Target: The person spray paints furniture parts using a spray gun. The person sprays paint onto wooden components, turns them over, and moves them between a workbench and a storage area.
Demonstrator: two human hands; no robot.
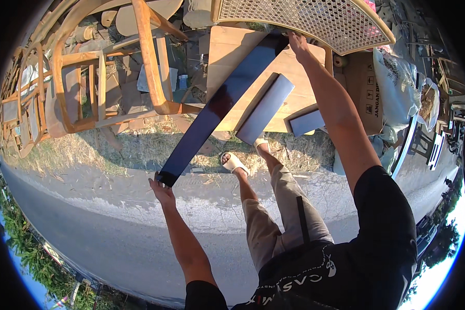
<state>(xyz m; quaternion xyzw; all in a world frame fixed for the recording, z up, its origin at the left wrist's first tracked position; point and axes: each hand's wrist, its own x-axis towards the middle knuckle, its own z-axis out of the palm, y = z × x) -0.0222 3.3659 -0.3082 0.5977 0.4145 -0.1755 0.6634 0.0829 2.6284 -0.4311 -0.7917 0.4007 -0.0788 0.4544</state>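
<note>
Dark board (219,103) betw. both hands: L hand (161,190) grips near end, R hand (297,44) far end.

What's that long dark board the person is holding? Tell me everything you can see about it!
The long dark board is a narrow, flat plank, dark blue-black and glossy, with light glinting off its face. It looks like painted or laminated wood. It runs slantwise, held above the ground. The left hand grips its near end, and the right hand holds the far end, up by the pale wooden panel. It passes in front of that panel; whether they touch I cannot tell.
</note>
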